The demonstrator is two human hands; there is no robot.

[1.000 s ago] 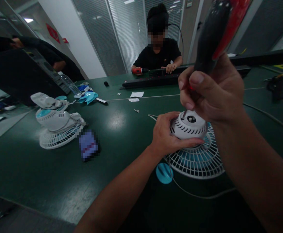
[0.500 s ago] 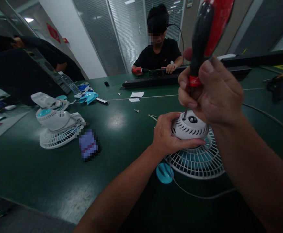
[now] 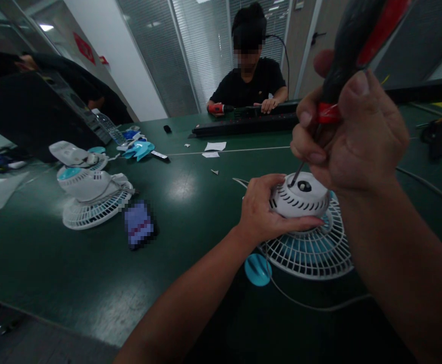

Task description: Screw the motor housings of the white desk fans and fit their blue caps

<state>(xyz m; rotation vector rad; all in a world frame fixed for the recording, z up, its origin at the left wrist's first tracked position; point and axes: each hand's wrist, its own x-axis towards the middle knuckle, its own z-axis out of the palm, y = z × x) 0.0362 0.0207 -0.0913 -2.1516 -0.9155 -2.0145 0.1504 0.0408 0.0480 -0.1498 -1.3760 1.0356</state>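
Observation:
A white fan motor housing [image 3: 300,202] sits on top of a white fan grille [image 3: 312,258] with light blue blades inside, on the green table. My left hand [image 3: 262,207] is wrapped round the housing's left side, thumb along its front. My right hand [image 3: 353,126] grips a red and black screwdriver [image 3: 346,55], which leans to the right; its tip meets the housing top beside a dark round opening. A light blue cap [image 3: 258,269] lies left of the grille, with a pale cord passing over it.
More white fan parts [image 3: 95,192] stand at the left near a pixelated blue object [image 3: 139,225]. Paper scraps [image 3: 215,146], a plastic bottle [image 3: 109,126] and a long black bar [image 3: 244,125] lie farther back. Across the table a person [image 3: 249,65] holds a red tool.
My right hand and the screwdriver handle have moved right, tilting the screwdriver more. My left hand keeps its hold on the housing. At the far left, a white sheet has shifted.

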